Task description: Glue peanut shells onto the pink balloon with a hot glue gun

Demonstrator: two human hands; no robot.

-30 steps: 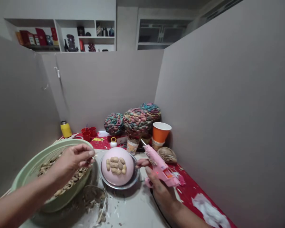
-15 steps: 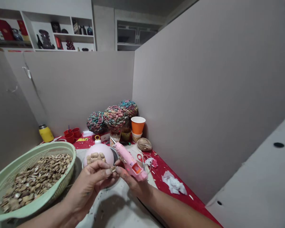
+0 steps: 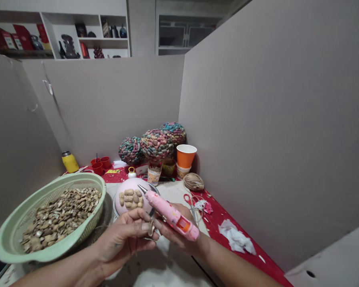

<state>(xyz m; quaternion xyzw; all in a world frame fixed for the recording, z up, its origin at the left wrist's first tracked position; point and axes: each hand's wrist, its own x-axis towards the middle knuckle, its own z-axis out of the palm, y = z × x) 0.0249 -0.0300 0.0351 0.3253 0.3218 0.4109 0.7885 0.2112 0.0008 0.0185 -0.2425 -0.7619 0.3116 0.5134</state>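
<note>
- Grey partitions (image 3: 257,119) close in a pale table (image 3: 175,189) with red cloth (image 3: 217,227) along its edge
- The left hand (image 3: 124,235) has a narrow grip, finger and thumb pinching a piece of shell (image 3: 151,228) in front of the dome
- The right hand (image 3: 181,229) has its grip around a pink glue gun (image 3: 169,211), nozzle up and leftward; whether its fingertips touch the shell, I cannot tell
- A second ago the left hand was over the basket; now the hands meet, bringing shell and gun together
- Just beyond, the pink dome (image 3: 131,183) sits in a metal bowl (image 3: 115,210), peanuts (image 3: 128,198) grouped on it
- Leftward, the green basket (image 3: 0,239) holds shells (image 3: 62,217)
</note>
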